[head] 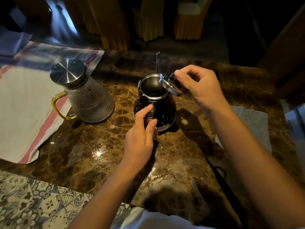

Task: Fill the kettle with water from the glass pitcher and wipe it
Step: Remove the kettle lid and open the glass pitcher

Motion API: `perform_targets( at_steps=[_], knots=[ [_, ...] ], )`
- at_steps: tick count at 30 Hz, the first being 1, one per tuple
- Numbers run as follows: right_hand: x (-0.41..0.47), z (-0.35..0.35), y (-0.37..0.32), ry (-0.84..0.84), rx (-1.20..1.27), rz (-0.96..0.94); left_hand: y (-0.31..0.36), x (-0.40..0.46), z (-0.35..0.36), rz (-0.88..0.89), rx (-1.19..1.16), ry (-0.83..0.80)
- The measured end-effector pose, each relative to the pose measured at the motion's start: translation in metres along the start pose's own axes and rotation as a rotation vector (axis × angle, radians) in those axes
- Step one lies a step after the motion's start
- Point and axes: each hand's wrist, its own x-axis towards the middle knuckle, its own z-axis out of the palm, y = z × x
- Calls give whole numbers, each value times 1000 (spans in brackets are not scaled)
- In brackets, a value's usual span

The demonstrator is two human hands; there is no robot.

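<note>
A dark kettle (165, 106) stands in the middle of the brown marble table (92, 146), its mouth uncovered and its inside showing. My left hand (142, 134) grips the kettle's handle on the near side. My right hand (199, 86) holds the kettle lid (168, 85) tilted just above and to the right of the opening. The glass pitcher (89, 100) with a steel lid and a yellow handle stands upright to the left, some water in its lower part.
A white cloth with red stripes (24, 109) lies under the pitcher's left side. A grey cloth (252, 124) lies at the right behind my forearm. A black cord (219, 172) runs toward me. Water drops lie near the kettle. Draped chairs (148, 19) stand beyond the table.
</note>
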Motion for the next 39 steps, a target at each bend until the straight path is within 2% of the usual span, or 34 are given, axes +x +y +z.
perform_targets(
  at_steps=[11,18,26,31,39],
  knots=[
    [-30,-5,-49,53,-213,-133,-19,18,-17,51,-29,-26],
    [-49,2,-70,283,-304,-181,-24,24,-23,104,51,-72],
    [-95,12,-86,385,-544,-219,-33,32,-32,164,8,-178],
    [-134,14,-77,357,-577,-173,-32,36,-35,192,-8,-200],
    [-184,13,-26,151,-635,-36,-29,29,-31,189,-3,-139]
  ],
)
